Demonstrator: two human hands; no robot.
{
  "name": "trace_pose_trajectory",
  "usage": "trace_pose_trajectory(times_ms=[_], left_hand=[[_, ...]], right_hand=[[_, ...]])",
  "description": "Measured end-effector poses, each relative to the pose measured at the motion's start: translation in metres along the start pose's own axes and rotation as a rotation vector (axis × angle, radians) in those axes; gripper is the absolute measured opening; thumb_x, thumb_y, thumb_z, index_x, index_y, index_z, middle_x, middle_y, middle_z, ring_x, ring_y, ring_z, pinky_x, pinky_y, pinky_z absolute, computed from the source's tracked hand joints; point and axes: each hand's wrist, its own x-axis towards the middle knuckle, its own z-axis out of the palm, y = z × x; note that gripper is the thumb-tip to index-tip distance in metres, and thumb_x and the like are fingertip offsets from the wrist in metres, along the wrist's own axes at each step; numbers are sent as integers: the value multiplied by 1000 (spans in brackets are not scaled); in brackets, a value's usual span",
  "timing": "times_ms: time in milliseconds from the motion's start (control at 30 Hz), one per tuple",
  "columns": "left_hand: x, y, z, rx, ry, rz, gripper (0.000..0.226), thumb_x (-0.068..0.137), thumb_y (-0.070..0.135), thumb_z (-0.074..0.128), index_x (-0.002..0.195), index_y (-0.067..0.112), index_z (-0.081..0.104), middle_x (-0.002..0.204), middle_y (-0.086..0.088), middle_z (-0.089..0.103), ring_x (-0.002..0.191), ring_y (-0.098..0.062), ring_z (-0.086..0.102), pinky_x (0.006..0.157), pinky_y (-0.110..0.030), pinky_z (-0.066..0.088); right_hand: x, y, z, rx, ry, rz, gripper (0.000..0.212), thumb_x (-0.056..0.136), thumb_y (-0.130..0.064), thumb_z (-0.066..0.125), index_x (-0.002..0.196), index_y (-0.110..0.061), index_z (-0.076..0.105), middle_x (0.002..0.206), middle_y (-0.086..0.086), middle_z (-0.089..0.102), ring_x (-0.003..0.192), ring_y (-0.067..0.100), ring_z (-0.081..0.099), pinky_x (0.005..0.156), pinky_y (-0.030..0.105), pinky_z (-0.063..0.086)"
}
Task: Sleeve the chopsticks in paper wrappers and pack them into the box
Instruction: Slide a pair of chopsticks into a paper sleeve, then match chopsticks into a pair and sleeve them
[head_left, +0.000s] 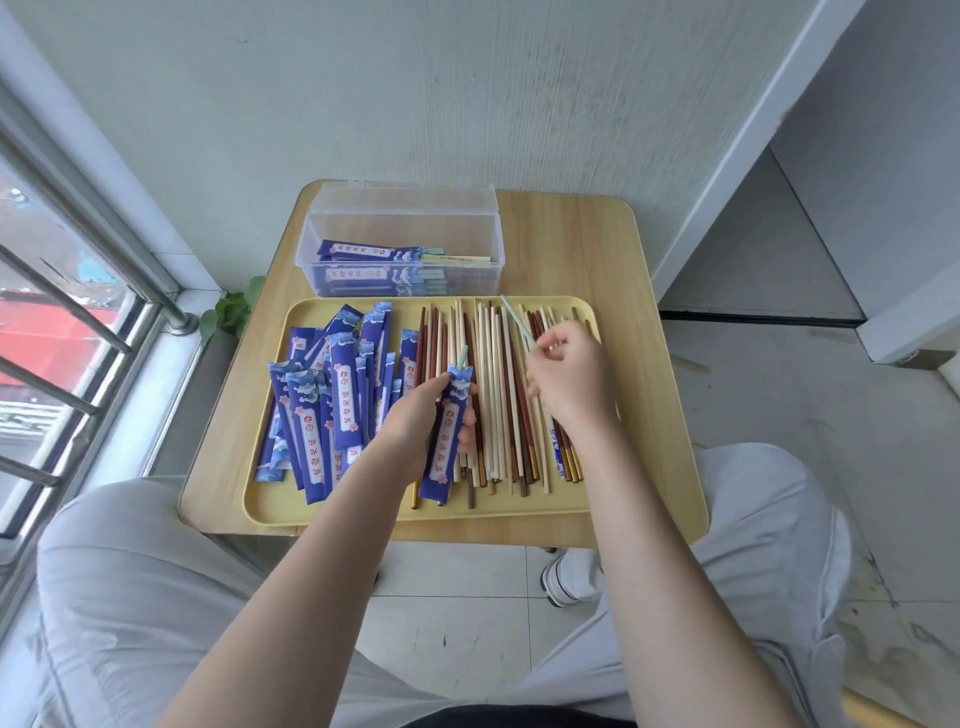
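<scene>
Blue paper wrapper (448, 431) with pale-green chopstick tip protruding, gripped in left hand (415, 421). Right hand (569, 379) pinches pale-green chopstick (514, 319) above loose chopsticks (493, 395) on yellow tray (332, 512).

Pale wall (467, 93) — barred window (62, 322) (left) — tiled floor (779, 395).

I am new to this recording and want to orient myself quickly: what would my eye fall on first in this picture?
First, the yellow tray on the small wooden table, with blue paper wrappers heaped on its left and bare chopsticks in rows on its right. Over it, the left hand holds a wrapper with a pale green chopstick poking out, while the right hand pinches another. Behind stands the clear box, already holding sleeved pairs.
</scene>
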Motion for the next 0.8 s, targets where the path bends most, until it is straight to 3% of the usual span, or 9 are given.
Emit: trace_pose_trajectory(times_ms=[133, 200, 333, 533, 800], left_hand=[[-1, 5, -3, 10, -30, 21, 43, 106, 40, 39, 98, 6, 63, 67, -9, 55, 51, -21, 48, 53, -29, 44], [-1, 7, -5, 53, -59, 28, 45, 107, 40, 35, 96, 5, 61, 65, -8, 52, 51, -21, 47, 53, -29, 43], [-2, 10, -11, 236, -94, 13, 49, 106, 40, 31, 88, 6, 60, 62, -7, 50, 49, -21, 44, 51, -28, 42], [-4, 9, -12, 442, -103, 59, 50, 104, 37, 29, 80, 4, 59, 57, -8, 50, 44, -21, 42, 50, -31, 40], [-6, 8, -9, 619, -180, 67, 52, 103, 38, 29, 84, 3, 61, 61, -11, 52, 47, -23, 43, 51, -29, 44]], right_hand=[[4, -13, -9, 511, 78, 64, 8, 96, -10, 63, 95, -6, 70, 75, 7, 70, 59, 14, 64, 58, 30, 58], [5, -13, -10, 630, 137, 66, 17, 99, -15, 61, 93, -3, 72, 71, 6, 66, 60, 16, 62, 55, 27, 54], [6, -6, -10, 606, 209, 56, 30, 106, -25, 46, 90, -11, 67, 60, -1, 55, 50, 12, 50, 49, 23, 44], [9, -1, -12, 626, 289, 105, 33, 108, -28, 41, 86, -13, 60, 54, -6, 45, 43, 5, 40, 46, 22, 38], [10, 8, -6, 448, 174, 74, 32, 107, -29, 42, 86, -14, 60, 61, -2, 49, 49, 9, 45, 50, 22, 41]])
